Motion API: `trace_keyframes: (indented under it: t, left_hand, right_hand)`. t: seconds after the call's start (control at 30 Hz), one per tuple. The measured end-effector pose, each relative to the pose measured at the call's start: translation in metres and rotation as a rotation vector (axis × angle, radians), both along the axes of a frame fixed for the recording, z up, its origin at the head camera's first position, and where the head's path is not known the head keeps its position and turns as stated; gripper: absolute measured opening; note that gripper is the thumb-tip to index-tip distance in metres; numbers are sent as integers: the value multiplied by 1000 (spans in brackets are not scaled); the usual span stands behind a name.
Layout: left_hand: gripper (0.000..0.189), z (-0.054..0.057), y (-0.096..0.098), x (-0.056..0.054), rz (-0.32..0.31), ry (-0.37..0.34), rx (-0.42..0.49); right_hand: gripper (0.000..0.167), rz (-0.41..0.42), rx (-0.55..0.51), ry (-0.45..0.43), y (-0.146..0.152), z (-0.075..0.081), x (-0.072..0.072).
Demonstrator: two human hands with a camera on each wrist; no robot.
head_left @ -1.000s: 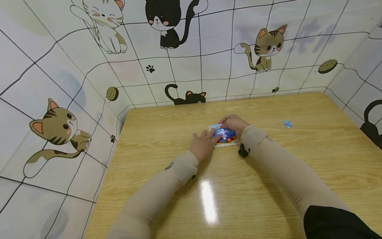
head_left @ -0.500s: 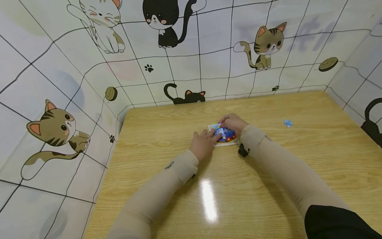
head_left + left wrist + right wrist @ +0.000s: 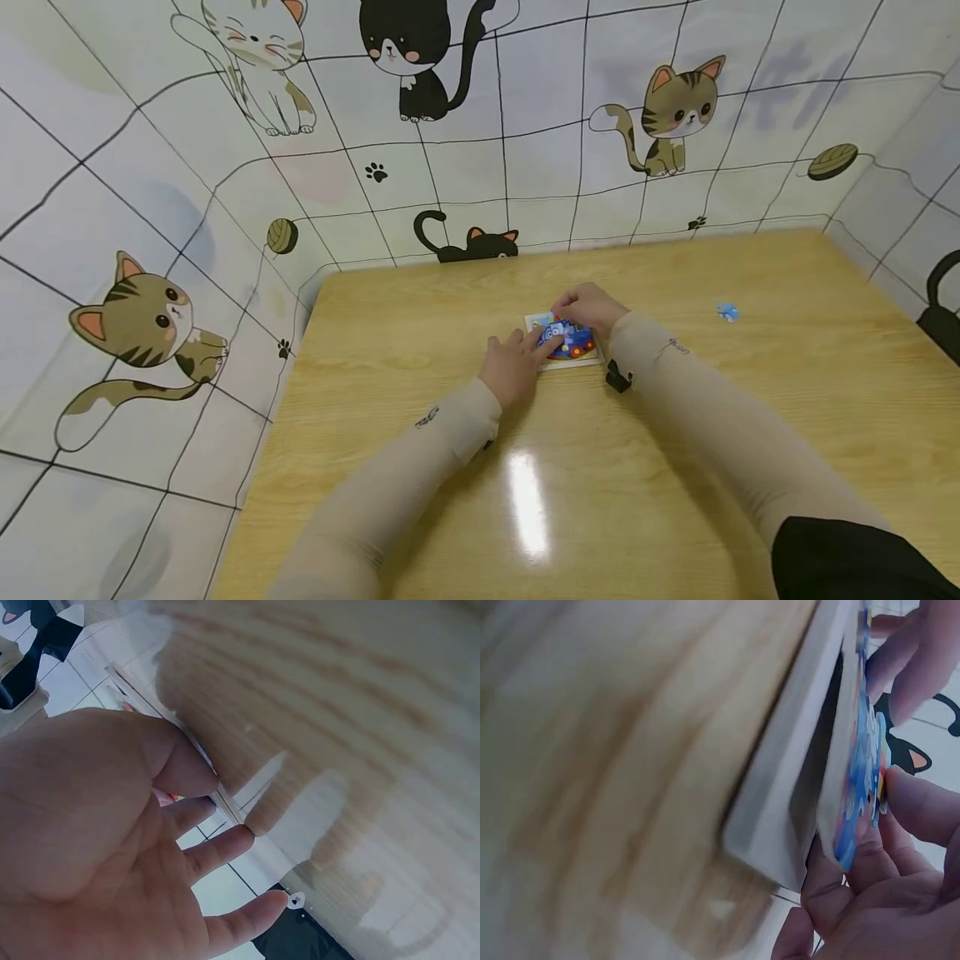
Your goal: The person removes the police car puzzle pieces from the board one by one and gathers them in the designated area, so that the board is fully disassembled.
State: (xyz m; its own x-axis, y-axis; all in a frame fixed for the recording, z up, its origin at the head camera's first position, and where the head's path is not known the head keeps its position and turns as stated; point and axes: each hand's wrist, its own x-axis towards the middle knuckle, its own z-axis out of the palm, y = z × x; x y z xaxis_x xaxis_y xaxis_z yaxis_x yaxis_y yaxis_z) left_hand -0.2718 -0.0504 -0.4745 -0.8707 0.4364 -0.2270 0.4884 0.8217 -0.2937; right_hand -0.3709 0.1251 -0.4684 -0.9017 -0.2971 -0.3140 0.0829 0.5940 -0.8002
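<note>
A small jigsaw puzzle with a blue cartoon vehicle lies in a white-rimmed tray on the table. My left hand rests at its left side, fingers spread over the picture. In the left wrist view, that hand's thumb and fingers reach the board's edge. My right hand is at the upper right corner. From the right wrist, its thumb and curled fingers appear to pinch a puzzle piece just above the picture; the piece is mostly hidden. Below, a dark gap separates the picture layer from the white tray.
A loose light-blue puzzle piece lies to the right on the wooden table. Walls with a cat-printed cover stand behind the table and along both sides. A bright light reflection shows on the tabletop before the hands.
The right hand's fingertips shift very slightly at the puzzle's upper edge. My left hand stays on the picture. The head view drifts a little.
</note>
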Motion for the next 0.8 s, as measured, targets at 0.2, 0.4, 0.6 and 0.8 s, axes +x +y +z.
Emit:
trace_keyframes:
  t: [0.2, 0.4, 0.6, 0.8]
  left_hand:
    - [63, 4, -1, -1, 26, -35, 32]
    - [62, 7, 2, -2, 14, -42, 54]
    - [61, 8, 3, -3, 5, -26, 35]
    - [58, 4, 1, -4, -8, -21, 52]
  right_hand:
    - [26, -14, -23, -12, -4, 3, -2]
    - [22, -86, 33, -13, -9, 8, 0]
    - [22, -116, 12, -45, -11, 9, 1]
    - [24, -7, 53, 25, -8, 6, 1]
